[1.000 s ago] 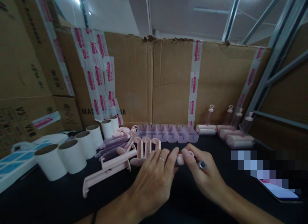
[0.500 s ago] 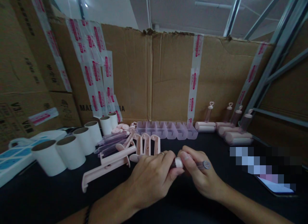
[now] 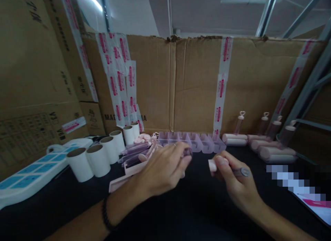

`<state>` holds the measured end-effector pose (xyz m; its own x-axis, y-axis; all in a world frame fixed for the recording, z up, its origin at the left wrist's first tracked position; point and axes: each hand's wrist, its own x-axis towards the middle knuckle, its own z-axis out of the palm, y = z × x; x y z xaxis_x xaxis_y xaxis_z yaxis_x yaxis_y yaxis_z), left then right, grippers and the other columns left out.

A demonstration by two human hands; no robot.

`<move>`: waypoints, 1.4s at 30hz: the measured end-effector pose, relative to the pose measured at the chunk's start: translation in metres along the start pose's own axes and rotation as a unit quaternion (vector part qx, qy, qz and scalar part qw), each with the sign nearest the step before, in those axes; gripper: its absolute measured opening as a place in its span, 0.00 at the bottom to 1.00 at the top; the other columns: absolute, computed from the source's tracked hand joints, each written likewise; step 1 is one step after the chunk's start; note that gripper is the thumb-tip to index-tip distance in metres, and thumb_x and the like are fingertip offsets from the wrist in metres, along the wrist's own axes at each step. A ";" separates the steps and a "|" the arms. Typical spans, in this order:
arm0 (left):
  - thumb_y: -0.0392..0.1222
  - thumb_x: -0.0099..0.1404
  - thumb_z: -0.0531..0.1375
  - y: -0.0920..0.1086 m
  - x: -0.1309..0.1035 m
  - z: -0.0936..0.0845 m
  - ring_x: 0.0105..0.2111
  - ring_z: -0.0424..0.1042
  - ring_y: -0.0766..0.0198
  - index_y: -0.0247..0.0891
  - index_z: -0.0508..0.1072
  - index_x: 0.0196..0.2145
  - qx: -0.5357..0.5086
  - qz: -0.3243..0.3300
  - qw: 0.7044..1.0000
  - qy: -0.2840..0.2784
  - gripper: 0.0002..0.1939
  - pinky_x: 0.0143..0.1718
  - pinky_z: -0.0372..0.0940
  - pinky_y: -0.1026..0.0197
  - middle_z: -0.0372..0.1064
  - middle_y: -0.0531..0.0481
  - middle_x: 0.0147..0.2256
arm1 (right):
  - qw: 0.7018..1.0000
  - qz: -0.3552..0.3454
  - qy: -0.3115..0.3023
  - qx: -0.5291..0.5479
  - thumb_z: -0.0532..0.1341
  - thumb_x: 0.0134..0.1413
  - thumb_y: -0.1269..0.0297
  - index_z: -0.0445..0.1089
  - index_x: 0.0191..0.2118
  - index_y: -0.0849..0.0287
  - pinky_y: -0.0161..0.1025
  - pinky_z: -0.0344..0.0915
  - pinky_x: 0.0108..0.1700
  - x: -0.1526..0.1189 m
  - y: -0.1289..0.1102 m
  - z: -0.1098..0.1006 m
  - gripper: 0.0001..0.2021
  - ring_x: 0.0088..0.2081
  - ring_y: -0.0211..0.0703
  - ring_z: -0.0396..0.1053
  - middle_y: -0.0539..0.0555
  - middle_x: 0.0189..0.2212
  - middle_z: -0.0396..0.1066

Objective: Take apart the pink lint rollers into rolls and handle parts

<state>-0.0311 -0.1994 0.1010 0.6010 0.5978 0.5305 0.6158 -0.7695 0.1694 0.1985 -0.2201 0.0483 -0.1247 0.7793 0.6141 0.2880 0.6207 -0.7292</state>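
Note:
My left hand [image 3: 165, 166] is closed around a dark purple translucent tube [image 3: 188, 152], whose round end shows at the fingertips. To its right, apart from it, my right hand [image 3: 232, 173] pinches a small pale pink cap [image 3: 212, 165]. A grey pen-like rod [image 3: 242, 172] lies through the same hand and sticks out to the right. Pink plastic holders [image 3: 120, 182] lie partly hidden behind my left hand and forearm. Purple tubes [image 3: 134, 154] are piled beside them, with pink round pieces [image 3: 144, 138] behind.
Several white rolls [image 3: 80, 165] stand at the left by a white power strip [image 3: 33, 172]. Purple translucent trays [image 3: 192, 141] line the back. Pink rollers with upright handles [image 3: 278, 153] sit at the right, near a phone [image 3: 310, 203]. Cardboard [image 3: 196, 85] walls the back.
My hands have moved apart; the pale cap is now away from the left hand and stays in the right. The camera view has shifted left, so the surroundings appear further right.

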 end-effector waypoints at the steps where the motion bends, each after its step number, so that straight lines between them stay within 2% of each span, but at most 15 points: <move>1: 0.45 0.76 0.45 -0.011 0.004 -0.008 0.41 0.73 0.55 0.39 0.62 0.51 0.002 -0.033 0.999 0.014 0.12 0.41 0.64 0.53 0.73 0.46 0.42 | 1.000 0.008 0.012 -0.013 0.53 0.72 0.55 0.65 0.29 0.57 0.36 0.51 0.27 0.002 0.002 0.000 0.19 0.24 0.36 0.55 0.46 0.22 0.58; 3: 0.45 0.75 0.49 -0.037 0.010 -0.023 0.41 0.74 0.55 0.37 0.58 0.55 0.007 -0.108 0.993 0.041 0.14 0.42 0.65 0.54 0.73 0.43 0.43 | 0.999 0.020 0.022 -0.039 0.55 0.71 0.53 0.65 0.29 0.57 0.36 0.51 0.27 0.006 0.003 -0.001 0.19 0.24 0.36 0.55 0.46 0.22 0.58; 5: 0.44 0.73 0.51 -0.065 0.012 -0.036 0.40 0.74 0.56 0.36 0.60 0.51 0.051 -0.167 0.985 0.019 0.13 0.41 0.64 0.55 0.73 0.43 0.42 | 0.998 0.027 0.020 -0.059 0.57 0.69 0.52 0.66 0.28 0.57 0.36 0.52 0.28 0.008 0.004 -0.001 0.19 0.24 0.37 0.57 0.46 0.22 0.60; 8: 0.46 0.70 0.55 -0.100 0.006 -0.047 0.35 0.72 0.57 0.37 0.65 0.44 0.083 -0.193 0.977 -0.017 0.11 0.36 0.62 0.58 0.72 0.46 0.35 | 0.997 0.028 0.003 -0.073 0.58 0.67 0.51 0.66 0.29 0.57 0.36 0.55 0.30 0.009 0.004 0.000 0.18 0.27 0.39 0.61 0.48 0.25 0.64; 11: 0.49 0.68 0.57 -0.119 -0.003 -0.049 0.31 0.69 0.59 0.37 0.69 0.39 0.102 -0.206 0.971 -0.061 0.11 0.32 0.58 0.60 0.71 0.48 0.32 | 0.996 0.026 -0.021 -0.078 0.58 0.68 0.51 0.66 0.30 0.57 0.36 0.57 0.32 0.009 0.006 0.002 0.18 0.29 0.40 0.63 0.48 0.26 0.66; 14: 0.46 0.66 0.57 -0.129 -0.008 -0.046 0.31 0.68 0.59 0.37 0.70 0.34 0.113 -0.207 0.967 -0.100 0.10 0.32 0.57 0.60 0.71 0.47 0.32 | 0.995 0.019 -0.039 -0.087 0.58 0.68 0.51 0.67 0.30 0.57 0.36 0.57 0.32 0.009 0.008 0.002 0.18 0.29 0.39 0.64 0.48 0.26 0.66; 20: 0.37 0.67 0.52 -0.134 -0.011 -0.042 0.31 0.67 0.60 0.36 0.69 0.32 0.139 -0.201 0.963 -0.118 0.08 0.34 0.56 0.61 0.70 0.47 0.31 | 0.994 0.005 -0.040 -0.106 0.58 0.68 0.50 0.67 0.30 0.57 0.35 0.56 0.30 0.009 0.007 0.002 0.18 0.26 0.37 0.62 0.46 0.24 0.64; 29: 0.39 0.69 0.53 -0.135 -0.014 -0.039 0.33 0.71 0.58 0.36 0.70 0.34 0.166 -0.181 0.961 -0.123 0.09 0.33 0.57 0.60 0.73 0.45 0.32 | 0.994 0.010 -0.028 -0.105 0.57 0.68 0.49 0.66 0.30 0.56 0.36 0.57 0.31 0.009 0.007 0.000 0.19 0.27 0.39 0.64 0.47 0.25 0.66; 33: 0.40 0.71 0.52 -0.125 -0.010 -0.039 0.35 0.72 0.57 0.36 0.71 0.35 0.188 -0.156 0.967 -0.071 0.10 0.35 0.60 0.59 0.74 0.44 0.34 | 0.993 0.010 -0.032 -0.114 0.53 0.71 0.50 0.66 0.31 0.56 0.36 0.58 0.33 0.011 0.012 -0.001 0.19 0.28 0.40 0.64 0.48 0.26 0.65; 35: 0.40 0.73 0.48 -0.108 -0.006 -0.036 0.35 0.72 0.57 0.35 0.70 0.37 0.198 -0.129 0.971 -0.025 0.13 0.35 0.61 0.58 0.74 0.43 0.34 | 0.991 0.014 -0.034 -0.127 0.52 0.71 0.50 0.66 0.31 0.56 0.36 0.58 0.33 0.014 0.019 -0.002 0.19 0.29 0.40 0.64 0.49 0.27 0.65; 37: 0.40 0.75 0.46 -0.083 -0.004 -0.028 0.34 0.72 0.57 0.35 0.71 0.37 0.200 -0.079 0.977 0.009 0.16 0.35 0.62 0.57 0.73 0.44 0.33 | 0.989 0.012 -0.030 -0.146 0.52 0.71 0.49 0.66 0.32 0.57 0.36 0.59 0.33 0.019 0.028 -0.004 0.20 0.29 0.41 0.65 0.49 0.27 0.66; 39: 0.42 0.74 0.49 -0.052 -0.006 -0.014 0.32 0.72 0.60 0.37 0.71 0.36 0.192 -0.006 0.981 0.014 0.14 0.34 0.63 0.58 0.73 0.47 0.31 | 0.986 0.001 -0.026 -0.166 0.53 0.70 0.49 0.67 0.33 0.57 0.37 0.60 0.34 0.029 0.035 -0.005 0.19 0.30 0.44 0.67 0.51 0.28 0.69; 40: 0.44 0.73 0.51 -0.037 -0.009 -0.005 0.30 0.72 0.61 0.39 0.71 0.34 0.183 0.057 0.981 0.011 0.13 0.32 0.62 0.59 0.72 0.49 0.29 | 0.984 -0.009 -0.028 -0.175 0.53 0.70 0.49 0.69 0.34 0.58 0.38 0.61 0.35 0.036 0.038 -0.004 0.19 0.31 0.45 0.68 0.52 0.29 0.70; 41: 0.42 0.72 0.52 -0.023 -0.013 0.005 0.28 0.71 0.62 0.39 0.71 0.33 0.172 0.175 0.969 0.022 0.12 0.29 0.61 0.59 0.72 0.50 0.28 | 0.981 -0.021 -0.035 -0.187 0.54 0.70 0.49 0.70 0.36 0.58 0.39 0.62 0.36 0.045 0.039 -0.002 0.19 0.32 0.46 0.69 0.53 0.29 0.72; 42: 0.42 0.72 0.52 -0.010 -0.017 0.016 0.26 0.70 0.64 0.39 0.71 0.31 0.160 0.256 0.952 0.047 0.13 0.25 0.59 0.58 0.72 0.50 0.27 | 0.978 -0.032 -0.048 -0.200 0.54 0.70 0.49 0.71 0.37 0.59 0.39 0.62 0.36 0.055 0.039 0.002 0.19 0.33 0.47 0.70 0.53 0.30 0.73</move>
<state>-0.0387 -0.1982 0.0768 0.8251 0.1294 0.5500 0.3876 -0.8379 -0.3842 0.2013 -0.1527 0.0535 -0.2375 0.7558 0.6102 0.6221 0.6007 -0.5021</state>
